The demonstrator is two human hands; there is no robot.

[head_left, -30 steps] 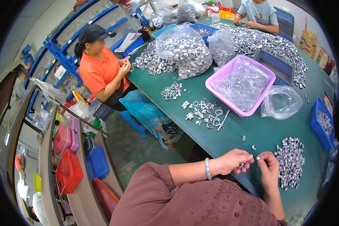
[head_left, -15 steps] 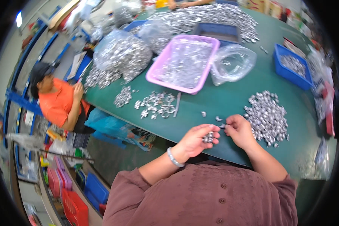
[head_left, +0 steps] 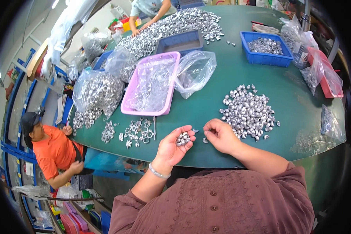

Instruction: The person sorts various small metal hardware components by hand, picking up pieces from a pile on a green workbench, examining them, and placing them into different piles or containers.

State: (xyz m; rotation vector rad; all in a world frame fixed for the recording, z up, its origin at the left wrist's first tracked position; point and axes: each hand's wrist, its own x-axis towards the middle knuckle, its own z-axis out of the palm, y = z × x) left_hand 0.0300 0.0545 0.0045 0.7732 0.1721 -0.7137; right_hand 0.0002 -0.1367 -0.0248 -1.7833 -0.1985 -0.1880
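My left hand [head_left: 173,145] is turned palm up, its fingers curled around several small silver domed metal pieces [head_left: 183,139]. Close beside it on the right, my right hand [head_left: 221,135] is closed with thumb and fingertips together, low over the green table. Whatever sits in that pinch, if anything, is too hidden to make out. A loose curved piece [head_left: 205,140] lies by the right fingertips, and another [head_left: 195,130] lies by the left fingertips. Just beyond my right hand spreads a heap of similar silver pieces [head_left: 249,111].
A pink tray [head_left: 168,104] lined with clear plastic stands ahead, beside an open clear bag [head_left: 197,74]. Silver rings and offcuts [head_left: 138,132] lie at left. A blue bin [head_left: 267,58] of parts stands at far right. Two co-workers are at the table, one in orange [head_left: 54,150].
My view has turned, so the table's things sit farther left. My right hand has drawn slightly back from the left. The co-worker in orange has lowered an arm.
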